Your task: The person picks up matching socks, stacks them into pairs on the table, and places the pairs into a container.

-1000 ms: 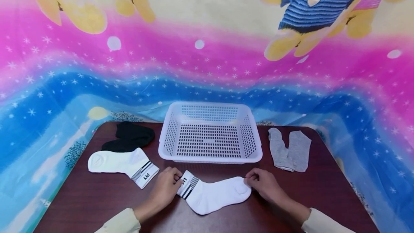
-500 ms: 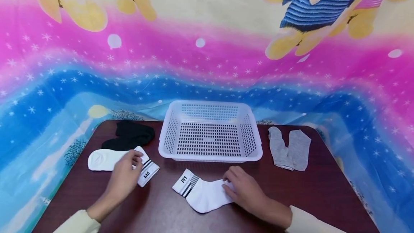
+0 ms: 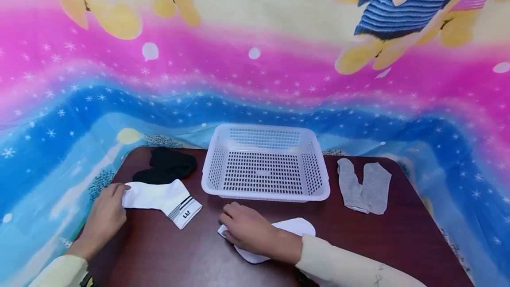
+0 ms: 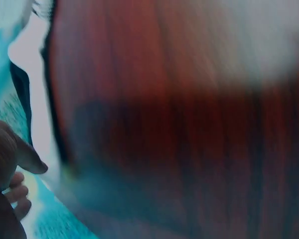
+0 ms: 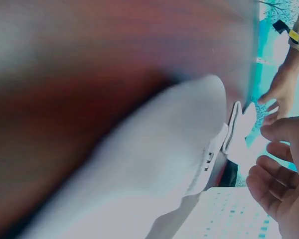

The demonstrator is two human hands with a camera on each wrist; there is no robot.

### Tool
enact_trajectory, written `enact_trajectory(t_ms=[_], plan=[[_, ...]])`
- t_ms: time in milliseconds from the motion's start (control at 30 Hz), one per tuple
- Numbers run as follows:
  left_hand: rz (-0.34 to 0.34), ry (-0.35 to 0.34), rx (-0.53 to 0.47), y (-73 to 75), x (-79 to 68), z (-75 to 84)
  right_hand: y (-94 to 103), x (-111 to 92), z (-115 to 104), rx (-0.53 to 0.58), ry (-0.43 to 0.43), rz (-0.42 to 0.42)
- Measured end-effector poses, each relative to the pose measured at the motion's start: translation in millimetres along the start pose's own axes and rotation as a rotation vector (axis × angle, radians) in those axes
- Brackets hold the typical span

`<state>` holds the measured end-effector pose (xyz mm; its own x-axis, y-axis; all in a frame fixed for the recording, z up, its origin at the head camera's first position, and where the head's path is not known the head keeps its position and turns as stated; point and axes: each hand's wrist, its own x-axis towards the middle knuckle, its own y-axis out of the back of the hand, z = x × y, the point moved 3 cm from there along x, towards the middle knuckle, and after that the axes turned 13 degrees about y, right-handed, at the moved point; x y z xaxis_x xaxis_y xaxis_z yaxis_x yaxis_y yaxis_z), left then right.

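Observation:
Two white ankle socks with black stripes and a mark on the cuff lie on the dark red-brown table. At the toe of the left white sock (image 3: 149,196) is my left hand (image 3: 105,211), fingertips right at its edge; in the left wrist view the thumb (image 4: 32,159) overlaps the toe, apart from the fingers. My right hand (image 3: 249,229) hovers over the right white sock (image 3: 292,226), hiding most of its cuff. The right wrist view shows this hand's fingers (image 5: 271,179) loosely bent, holding nothing.
Behind the socks stands a white perforated plastic basket (image 3: 264,198). Black socks (image 3: 169,165) lie at the back left, partly touching the left white sock. Grey socks (image 3: 364,189) lie on the right. A printed cloth (image 3: 255,79) hangs behind the table (image 3: 171,256).
My left hand has let go of the right sock's cuff and moved left to the other sock's toe. My right hand has left the toe and moved left over the cuff.

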<state>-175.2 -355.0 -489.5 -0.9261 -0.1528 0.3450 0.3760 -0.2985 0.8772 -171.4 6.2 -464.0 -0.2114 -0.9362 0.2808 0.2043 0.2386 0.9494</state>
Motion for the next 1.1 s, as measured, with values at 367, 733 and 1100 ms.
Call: enact_trajectory(t_ms=[367, 733, 1100], plan=[[-0.059, -0.260, 0.180, -3.8, 6.7, -27.5, -37.8, 86, -21, -0.124, 0.125, -0.142], [-0.141, -0.320, 0.200, -15.8, 5.0, -26.1, -68.6, 119, -34, -0.186, 0.143, -0.302], [-0.184, -0.301, 0.298, -15.1, -2.2, -24.3, -74.5, 133, -31, -0.190, 0.128, -0.354]])
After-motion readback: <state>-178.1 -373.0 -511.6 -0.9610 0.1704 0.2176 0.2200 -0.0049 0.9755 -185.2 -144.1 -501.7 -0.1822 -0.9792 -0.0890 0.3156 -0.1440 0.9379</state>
